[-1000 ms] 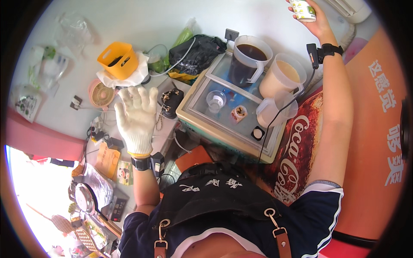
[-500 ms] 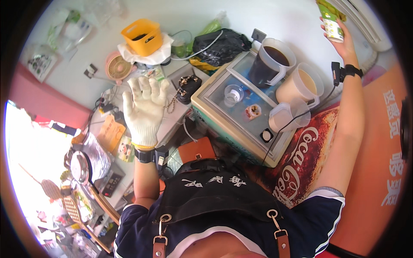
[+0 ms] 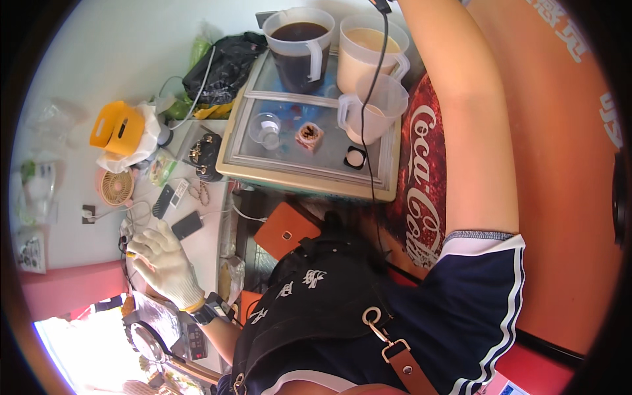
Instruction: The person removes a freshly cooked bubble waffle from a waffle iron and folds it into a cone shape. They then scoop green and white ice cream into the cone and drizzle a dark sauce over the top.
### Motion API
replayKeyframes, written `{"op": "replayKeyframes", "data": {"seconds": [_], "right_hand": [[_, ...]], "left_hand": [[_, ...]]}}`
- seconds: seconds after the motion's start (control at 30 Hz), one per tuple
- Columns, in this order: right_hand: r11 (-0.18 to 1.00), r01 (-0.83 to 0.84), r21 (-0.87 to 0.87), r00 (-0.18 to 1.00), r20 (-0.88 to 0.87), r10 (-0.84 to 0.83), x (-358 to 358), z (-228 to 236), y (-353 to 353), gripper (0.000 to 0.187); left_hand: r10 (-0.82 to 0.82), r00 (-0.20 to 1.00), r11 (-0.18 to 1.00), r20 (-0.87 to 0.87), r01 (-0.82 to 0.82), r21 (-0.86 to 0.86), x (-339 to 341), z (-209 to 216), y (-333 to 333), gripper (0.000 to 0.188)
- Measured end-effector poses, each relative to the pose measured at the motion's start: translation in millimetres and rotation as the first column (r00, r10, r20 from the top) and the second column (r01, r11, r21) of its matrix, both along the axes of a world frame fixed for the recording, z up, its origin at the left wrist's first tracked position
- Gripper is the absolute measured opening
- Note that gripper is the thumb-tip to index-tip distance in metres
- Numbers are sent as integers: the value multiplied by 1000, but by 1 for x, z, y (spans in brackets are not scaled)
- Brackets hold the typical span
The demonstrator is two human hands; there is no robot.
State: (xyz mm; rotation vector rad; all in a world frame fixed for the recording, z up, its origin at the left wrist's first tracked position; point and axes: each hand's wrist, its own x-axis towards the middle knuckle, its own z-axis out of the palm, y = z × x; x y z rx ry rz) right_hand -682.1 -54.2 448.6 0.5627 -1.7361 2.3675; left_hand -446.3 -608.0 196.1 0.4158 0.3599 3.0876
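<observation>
My left hand (image 3: pixel 166 264) wears a white knitted glove and is held up over the worktop at the left. Its palm shows, the fingers are apart and a little bent, and nothing is in them. Close beyond the fingertips lie a dark phone (image 3: pixel 187 225) and a grey remote-like object (image 3: pixel 163 201). My right forearm (image 3: pixel 447 39) stretches up past the top edge; the right hand and anything in it are out of view. Left of that arm, a chest freezer (image 3: pixel 299 179) with a glass lid bears a pitcher of dark liquid (image 3: pixel 299 62) and a pitcher of tan liquid (image 3: pixel 359 72).
A smaller pitcher (image 3: pixel 375 108), a clear plastic cup (image 3: pixel 265 131) and a small tub (image 3: pixel 309 136) also stand on the freezer. A black cable (image 3: pixel 370 171) hangs across it. Further left are a pink fan (image 3: pixel 115 187), a yellow basket (image 3: pixel 118 128) and a black purse (image 3: pixel 207 157).
The view has turned, so the freezer and pitchers sit further left. My right hand, which held a green-and-white cup-shaped pack, has left the view at the top. My left hand appears lower and further left.
</observation>
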Motion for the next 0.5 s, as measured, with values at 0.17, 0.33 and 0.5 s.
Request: {"op": "replayKeyframes", "data": {"seconds": [0.17, 0.33, 0.5], "right_hand": [[998, -39, -47, 999, 6, 40, 5, 1, 4, 43], [997, -17, -69, 992, 123, 26, -4, -5, 42, 46], [980, 159, 123, 972, 154, -177, -20, -19, 91, 57]], "left_hand": [[11, 999, 999, -38, -13, -42, 10, 6, -1, 32], [173, 981, 983, 82, -166, -83, 28, 11, -11, 35], [274, 958, 961, 80, -270, -49, 50, 11, -33, 36]]}}
